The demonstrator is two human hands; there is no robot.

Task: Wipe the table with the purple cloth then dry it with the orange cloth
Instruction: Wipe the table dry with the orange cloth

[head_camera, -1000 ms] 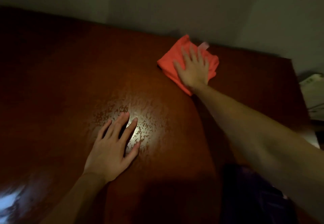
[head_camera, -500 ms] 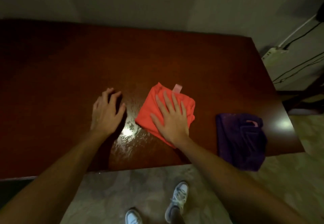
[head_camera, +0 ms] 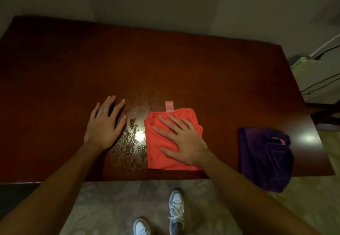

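Note:
The folded orange cloth (head_camera: 159,153) lies flat near the front edge of the dark red-brown table (head_camera: 165,65), its pink loop pointing away from me. My right hand (head_camera: 181,139) presses on it with straight, spread fingers. My left hand (head_camera: 105,122) rests flat on the bare tabletop just left of a wet, speckled patch (head_camera: 134,135). The purple cloth (head_camera: 265,159) lies crumpled at the table's front right corner, partly hanging over the edge, and neither hand touches it.
A wall runs behind the table. To the right stands a white box (head_camera: 312,80) with black cables. Below the front edge I see pale floor and my two white shoes (head_camera: 174,210).
My right hand has drawn the orange cloth from the far side of the table back to the front edge. The view has pulled back, and my left hand has shifted slightly left.

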